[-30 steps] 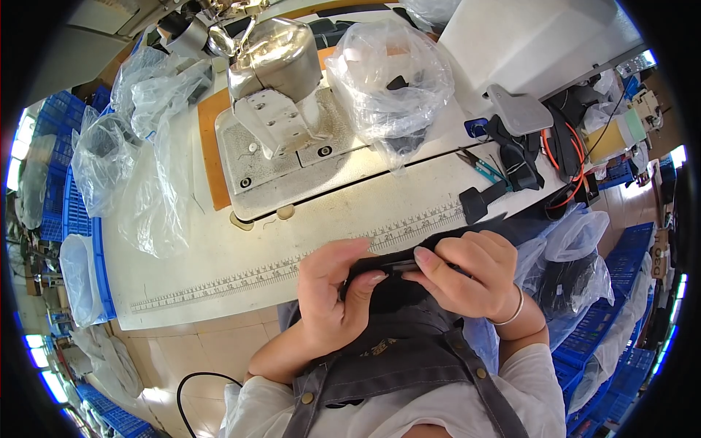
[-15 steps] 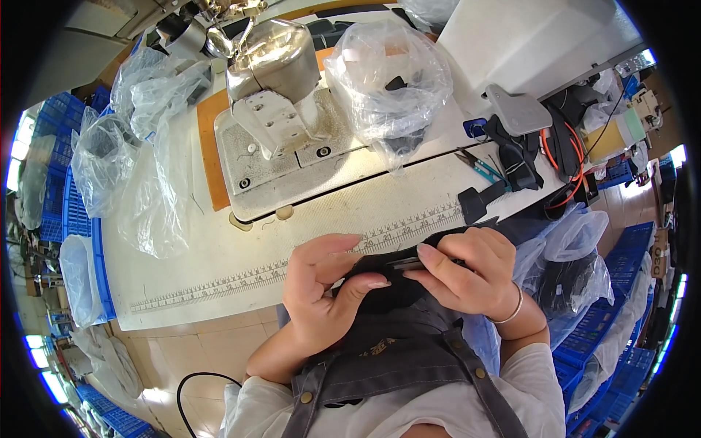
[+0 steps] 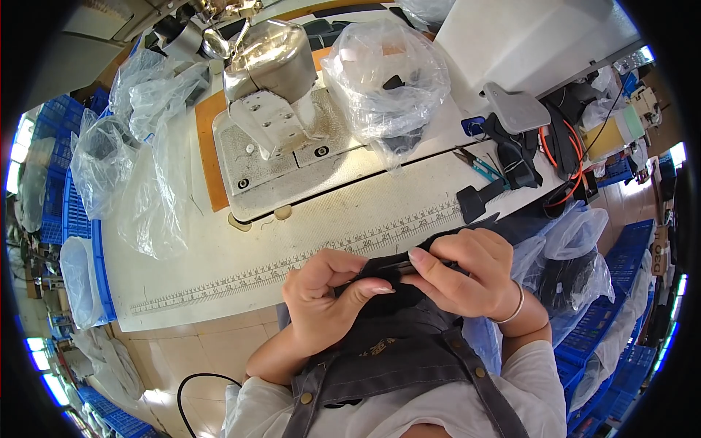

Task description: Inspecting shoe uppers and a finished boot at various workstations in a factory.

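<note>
Just past the table's front edge, both my hands meet over a piece of black fabric (image 3: 380,266). My left hand (image 3: 321,296) is closed, pinching the fabric's left end between thumb and curled fingers. My right hand (image 3: 471,274) is also closed around the fabric's right part. A slim grey metallic piece (image 3: 406,269) shows by the right fingertips; its kind is mostly hidden by the fingers. Beyond the hands, a printed ruler scale (image 3: 328,255) runs along the table (image 3: 212,270).
A sewing machine (image 3: 270,87) stands at the back, with a clear plastic bag (image 3: 391,80) to its right. Blue-handled scissors (image 3: 485,169), a black strap piece (image 3: 478,202) and cables lie at the right. More plastic bags (image 3: 153,197) cover the left side; blue crates (image 3: 606,299) flank the table.
My left fingers, lifted and spread before, have come down and closed on the fabric. The right hand keeps its grip and has barely shifted.
</note>
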`<state>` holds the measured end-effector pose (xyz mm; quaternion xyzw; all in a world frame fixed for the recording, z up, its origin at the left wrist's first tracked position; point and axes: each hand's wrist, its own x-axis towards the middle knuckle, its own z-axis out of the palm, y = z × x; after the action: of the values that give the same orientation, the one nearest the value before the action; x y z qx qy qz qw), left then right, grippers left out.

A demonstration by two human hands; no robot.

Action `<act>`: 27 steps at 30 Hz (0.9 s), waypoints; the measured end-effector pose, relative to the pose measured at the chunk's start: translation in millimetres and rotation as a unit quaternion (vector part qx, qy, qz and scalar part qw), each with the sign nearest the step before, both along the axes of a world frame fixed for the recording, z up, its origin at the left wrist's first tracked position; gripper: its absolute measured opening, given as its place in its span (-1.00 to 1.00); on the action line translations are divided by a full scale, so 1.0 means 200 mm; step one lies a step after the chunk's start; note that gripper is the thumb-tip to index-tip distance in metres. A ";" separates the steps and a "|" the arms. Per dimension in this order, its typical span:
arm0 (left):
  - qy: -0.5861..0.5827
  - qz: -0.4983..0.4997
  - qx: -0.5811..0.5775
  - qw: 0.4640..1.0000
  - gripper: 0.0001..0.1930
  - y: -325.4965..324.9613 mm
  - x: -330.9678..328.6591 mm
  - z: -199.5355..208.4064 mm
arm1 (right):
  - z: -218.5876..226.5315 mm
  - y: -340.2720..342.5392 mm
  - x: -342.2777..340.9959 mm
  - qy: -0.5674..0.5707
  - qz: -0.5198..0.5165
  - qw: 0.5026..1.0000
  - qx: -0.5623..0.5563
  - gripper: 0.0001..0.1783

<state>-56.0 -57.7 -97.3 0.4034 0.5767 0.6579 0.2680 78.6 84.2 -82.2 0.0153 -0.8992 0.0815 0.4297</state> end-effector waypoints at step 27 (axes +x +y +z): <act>-0.094 -0.015 -0.026 0.995 -0.85 -0.01 0.01 0.00 | 0.00 0.01 0.00 -0.016 -0.010 1.000 -0.011 -0.58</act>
<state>-54.1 -60.5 -97.1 0.3410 0.5599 0.6738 0.3410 79.2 85.7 -81.6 0.0009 -0.9049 0.0872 0.4166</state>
